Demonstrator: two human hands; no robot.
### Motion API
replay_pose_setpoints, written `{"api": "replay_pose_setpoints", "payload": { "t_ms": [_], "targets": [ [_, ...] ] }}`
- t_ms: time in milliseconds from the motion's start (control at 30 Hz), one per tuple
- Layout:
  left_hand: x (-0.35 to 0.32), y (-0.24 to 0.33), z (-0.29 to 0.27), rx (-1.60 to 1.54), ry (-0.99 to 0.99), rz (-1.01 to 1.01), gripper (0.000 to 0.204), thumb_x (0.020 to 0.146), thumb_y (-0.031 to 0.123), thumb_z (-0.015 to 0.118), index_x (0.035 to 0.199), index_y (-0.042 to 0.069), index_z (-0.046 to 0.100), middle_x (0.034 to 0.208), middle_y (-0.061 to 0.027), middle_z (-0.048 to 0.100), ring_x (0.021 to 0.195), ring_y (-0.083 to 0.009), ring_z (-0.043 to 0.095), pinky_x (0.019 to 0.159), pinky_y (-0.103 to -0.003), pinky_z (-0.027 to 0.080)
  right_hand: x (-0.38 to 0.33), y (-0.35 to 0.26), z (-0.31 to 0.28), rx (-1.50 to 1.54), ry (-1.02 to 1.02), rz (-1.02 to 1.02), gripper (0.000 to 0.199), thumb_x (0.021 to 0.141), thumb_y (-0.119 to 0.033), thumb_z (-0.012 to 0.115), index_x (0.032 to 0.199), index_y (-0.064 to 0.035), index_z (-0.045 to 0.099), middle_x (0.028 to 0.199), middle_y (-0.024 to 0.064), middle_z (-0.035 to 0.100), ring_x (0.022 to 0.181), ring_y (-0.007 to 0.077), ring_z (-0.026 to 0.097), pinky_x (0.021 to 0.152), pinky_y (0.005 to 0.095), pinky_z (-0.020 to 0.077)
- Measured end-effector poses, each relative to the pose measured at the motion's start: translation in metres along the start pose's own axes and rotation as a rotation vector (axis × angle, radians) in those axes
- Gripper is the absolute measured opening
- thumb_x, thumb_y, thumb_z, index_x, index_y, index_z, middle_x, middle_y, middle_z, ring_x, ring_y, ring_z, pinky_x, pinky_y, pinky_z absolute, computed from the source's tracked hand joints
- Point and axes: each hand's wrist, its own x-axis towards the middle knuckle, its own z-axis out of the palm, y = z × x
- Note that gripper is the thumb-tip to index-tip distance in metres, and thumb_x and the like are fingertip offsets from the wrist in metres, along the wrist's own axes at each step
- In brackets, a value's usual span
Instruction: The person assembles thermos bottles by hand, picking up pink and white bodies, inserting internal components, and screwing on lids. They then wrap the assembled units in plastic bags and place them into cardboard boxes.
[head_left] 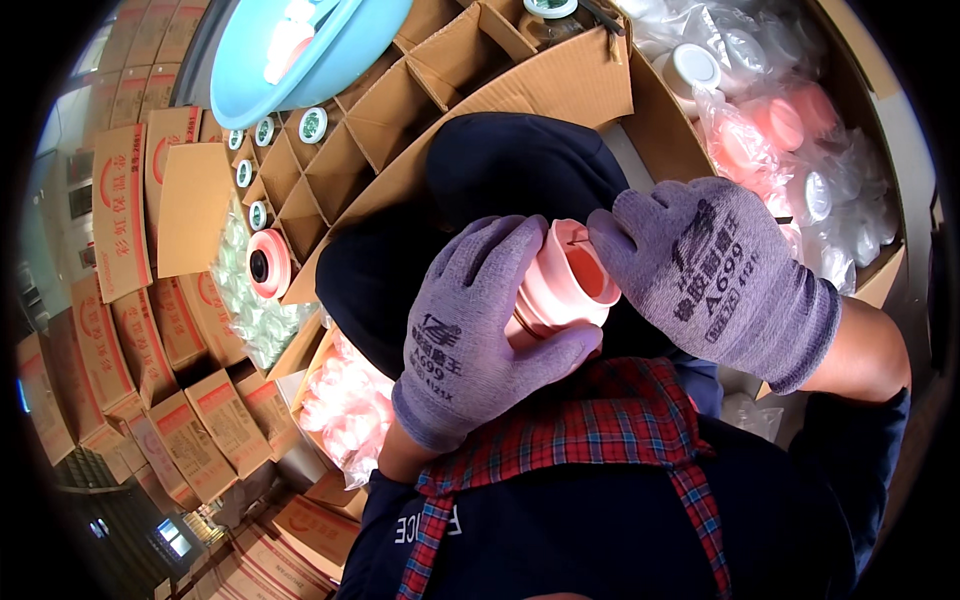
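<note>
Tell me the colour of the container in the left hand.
The container is light pink; the head view shows it best.

The left gloved hand (468, 335) holds a tilted pink plastic container (545, 290); the right gloved hand (715, 275) is at its open rim. A light-blue basin (238, 85) overlaps the far edge of a divided carton (402, 110); near the carton's left corner there is a round pink piece (282, 262).

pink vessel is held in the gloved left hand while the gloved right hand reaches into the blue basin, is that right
Not quite: the head view shows the gloved right hand at the rim of the pink vessel, away from the blue basin. The gloved left hand does hold the vessel.
</note>
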Motion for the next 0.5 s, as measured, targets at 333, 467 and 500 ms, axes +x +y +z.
{"api": "replay_pose_setpoints", "payload": {
  "t_ms": [333, 467, 500],
  "targets": [
    [-0.001, 0.000, 0.002, 0.034, -0.014, 0.007, 0.076, 0.066, 0.034, 0.091, 0.128, -0.002, 0.062, 0.123, -0.0198, 0.065, 0.116, -0.0391, 0.062, 0.103, -0.047, 0.048, -0.006, -0.003, 0.005, 0.149, 0.011, 0.037, 0.039, 0.082, -0.018, 0.065, 0.117, 0.0004, 0.065, 0.092, 0.0098, 0.065, 0.081, 0.0249, 0.068, 0.066, 0.0358, 0.0536],
    [-0.002, 0.000, 0.002, 0.023, -0.005, -0.013, 0.077, 0.066, 0.034, 0.091, 0.127, -0.002, 0.062, 0.123, -0.0197, 0.065, 0.116, -0.0386, 0.062, 0.103, -0.046, 0.048, -0.011, 0.002, 0.004, 0.194, 0.014, 0.003, 0.039, 0.083, -0.017, 0.064, 0.118, 0.0005, 0.065, 0.091, 0.0102, 0.065, 0.081, 0.0254, 0.068, 0.064, 0.0362, 0.0531],
    [-0.002, 0.000, 0.002, 0.019, 0.001, -0.018, 0.077, 0.066, 0.034, 0.091, 0.127, -0.002, 0.062, 0.123, -0.0196, 0.065, 0.116, -0.0385, 0.063, 0.102, -0.046, 0.049, -0.012, 0.004, 0.001, 0.221, 0.017, 0.002, 0.039, 0.083, -0.017, 0.064, 0.118, 0.0005, 0.065, 0.091, 0.0101, 0.065, 0.080, 0.0254, 0.068, 0.064, 0.0361, 0.0529]
  ]
}}
